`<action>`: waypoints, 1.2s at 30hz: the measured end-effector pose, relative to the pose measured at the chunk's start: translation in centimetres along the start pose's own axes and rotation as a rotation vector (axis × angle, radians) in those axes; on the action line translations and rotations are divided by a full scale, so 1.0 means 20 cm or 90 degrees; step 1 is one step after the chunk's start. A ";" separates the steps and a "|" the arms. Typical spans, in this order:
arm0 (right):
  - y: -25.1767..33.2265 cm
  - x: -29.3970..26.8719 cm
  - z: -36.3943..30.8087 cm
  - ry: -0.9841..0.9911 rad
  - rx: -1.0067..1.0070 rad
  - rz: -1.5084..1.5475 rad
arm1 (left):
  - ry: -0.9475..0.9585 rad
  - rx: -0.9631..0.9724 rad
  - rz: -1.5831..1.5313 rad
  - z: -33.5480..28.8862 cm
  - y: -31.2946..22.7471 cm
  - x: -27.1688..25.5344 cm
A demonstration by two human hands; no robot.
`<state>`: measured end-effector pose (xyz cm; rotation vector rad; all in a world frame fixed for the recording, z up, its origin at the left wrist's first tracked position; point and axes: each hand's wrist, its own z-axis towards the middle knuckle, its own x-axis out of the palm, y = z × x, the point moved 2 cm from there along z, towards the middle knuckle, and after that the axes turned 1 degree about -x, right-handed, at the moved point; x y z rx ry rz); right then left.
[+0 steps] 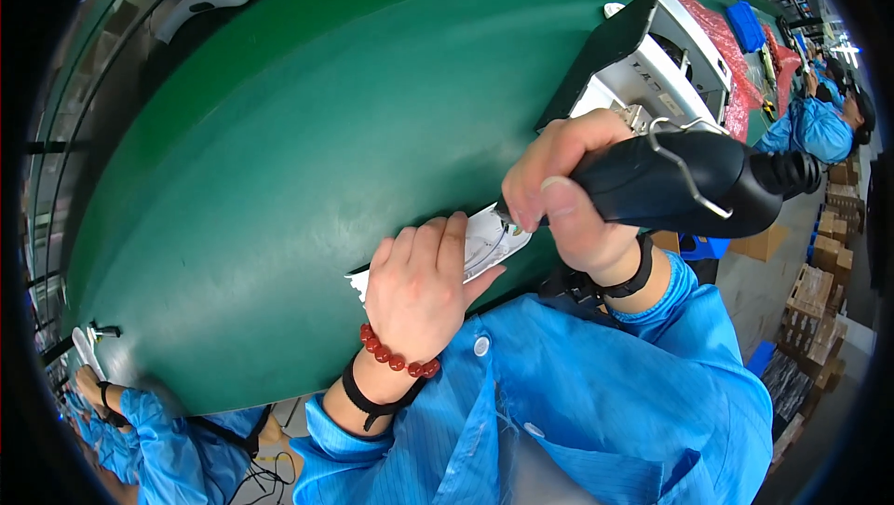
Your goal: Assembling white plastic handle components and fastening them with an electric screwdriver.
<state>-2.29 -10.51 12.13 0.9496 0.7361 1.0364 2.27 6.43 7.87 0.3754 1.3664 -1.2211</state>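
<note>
A long white plastic housing (494,246) lies on the green work surface, its hollow inner side up, with a thin wire visible inside. My left hand (416,286) presses over its middle, fingers wrapped across it and thumb along the near side. Gripped in my right hand (577,198) is a black electric screwdriver (675,182) with a wire hanging hook. It is tilted, its front end down at the right end of the housing. My fingers and the tool partly hide that end, so I cannot make out the contact point.
A white and black box-shaped case (652,67) with metal parts stands at the back right. Beyond it are pink bubble wrap (722,49) and a blue bin (745,26). A co-worker (815,123) sits far right, another person's hand (90,386) at lower left. Cardboard boxes (815,300) stack at right.
</note>
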 end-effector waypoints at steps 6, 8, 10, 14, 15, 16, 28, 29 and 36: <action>0.00 -0.01 0.03 0.005 0.021 0.085 | 0.008 0.019 0.004 0.01 -0.02 0.00; 0.06 -0.08 0.02 -0.005 -0.009 0.066 | 0.004 0.013 0.021 0.01 -0.03 -0.01; 0.20 -0.19 0.01 -0.096 -0.110 0.225 | -0.015 0.017 0.004 0.01 -0.04 -0.01; 0.31 -0.52 -0.08 -0.161 -0.236 0.198 | -0.006 -0.001 0.009 0.02 -0.05 -0.01; 0.30 -0.53 -0.08 -0.188 -0.227 0.185 | -0.002 -0.007 0.016 0.02 -0.05 -0.01; 0.29 -0.55 -0.08 -0.214 -0.218 0.172 | 0.001 -0.013 0.024 0.01 -0.05 -0.02; 0.19 -0.57 -0.08 -0.244 -0.188 0.191 | -0.004 0.014 0.035 0.01 -0.05 0.00; 0.19 -0.57 -0.09 -0.247 -0.195 0.182 | -0.005 0.016 0.029 0.02 -0.05 0.01; 0.19 -0.54 -0.07 -0.225 -0.181 0.129 | -0.004 0.013 0.032 0.01 -0.04 -0.01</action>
